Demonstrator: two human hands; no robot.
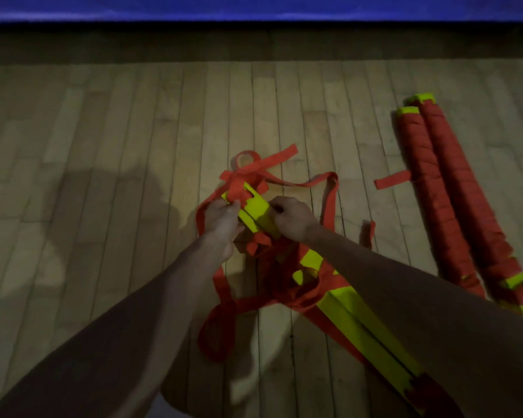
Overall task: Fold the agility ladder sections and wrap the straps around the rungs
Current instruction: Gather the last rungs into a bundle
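A stack of yellow-green ladder rungs (255, 211) lies on the wooden floor in the middle of the head view, running from upper left towards the lower right. Loose red straps (329, 200) tangle around it and spread over the floor. My left hand (222, 220) grips the left side of the stack near its far end, with a red strap under the fingers. My right hand (290, 218) grips the right side of the stack, fingers curled on the rungs. More of the rungs (366, 327) show below my right forearm.
Two rung bundles wound in red strap (453, 200) lie side by side on the floor at the right, one strap end (391, 180) sticking out to the left. A blue mat (254, 7) runs along the far edge of the wooden floor (103, 146).
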